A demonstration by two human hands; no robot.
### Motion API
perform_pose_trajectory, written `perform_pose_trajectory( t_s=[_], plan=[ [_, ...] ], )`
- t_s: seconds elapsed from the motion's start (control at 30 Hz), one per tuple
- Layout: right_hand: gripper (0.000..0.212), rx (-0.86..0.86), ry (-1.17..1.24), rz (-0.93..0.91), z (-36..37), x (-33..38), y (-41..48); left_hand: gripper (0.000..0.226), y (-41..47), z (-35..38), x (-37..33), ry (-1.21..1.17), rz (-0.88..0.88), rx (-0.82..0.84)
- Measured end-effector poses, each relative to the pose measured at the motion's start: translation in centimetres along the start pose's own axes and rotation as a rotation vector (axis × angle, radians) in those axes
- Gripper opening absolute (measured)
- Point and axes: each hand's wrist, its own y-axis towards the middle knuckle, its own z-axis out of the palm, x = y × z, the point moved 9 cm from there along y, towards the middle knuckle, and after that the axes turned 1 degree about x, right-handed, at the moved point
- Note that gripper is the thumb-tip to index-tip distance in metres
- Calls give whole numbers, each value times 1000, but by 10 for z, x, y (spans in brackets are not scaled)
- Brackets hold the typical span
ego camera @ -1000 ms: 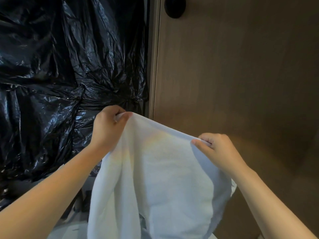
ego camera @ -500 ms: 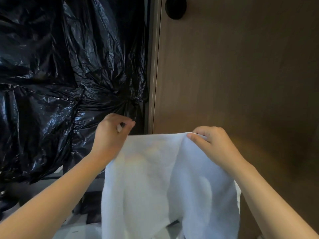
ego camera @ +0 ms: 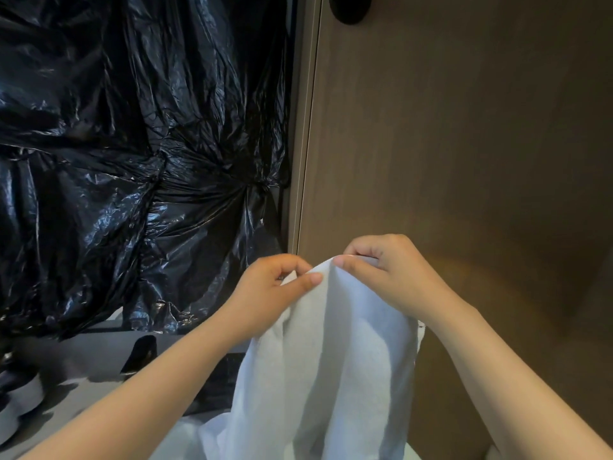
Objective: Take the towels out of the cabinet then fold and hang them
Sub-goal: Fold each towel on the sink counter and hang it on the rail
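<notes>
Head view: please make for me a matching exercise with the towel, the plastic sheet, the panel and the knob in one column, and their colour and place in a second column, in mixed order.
Things:
1. towel
2. plastic sheet
3. panel
4. knob

Descriptions:
A. brown, on the right
B. white, pinched at its top by the left hand and the right hand
C. black and round, at the top edge
D. black and crinkled, on the left

Pairs: 1-B, 2-D, 3-A, 4-C
</notes>
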Motion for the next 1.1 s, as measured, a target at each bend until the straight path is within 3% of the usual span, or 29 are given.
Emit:
perform_pose_trajectory(
  t_s=[0.23,0.43,0.7,0.9,1.03,1.1],
  plan=[
    [50,40,-132,83,-5,-41,-23,22,0,-29,4,109,-26,-204],
    [50,18,-20,158,-12,-57,-43,21,3,-42,11,160,-101,-260],
    [59,-110,551,195,-35,-35,-48,24,19,-19,-19,190,-15,-237],
    [55,-125,578,358,-17,-52,-67,19,23,30,-13,164,3,-122],
    [30,-176,515,566,22,-94,-105,5,-17,63,49,199,-208,-49],
    [13,-163,496,625,49,-109,-128,14,-49,67,82,127,-338,-106]
  ],
)
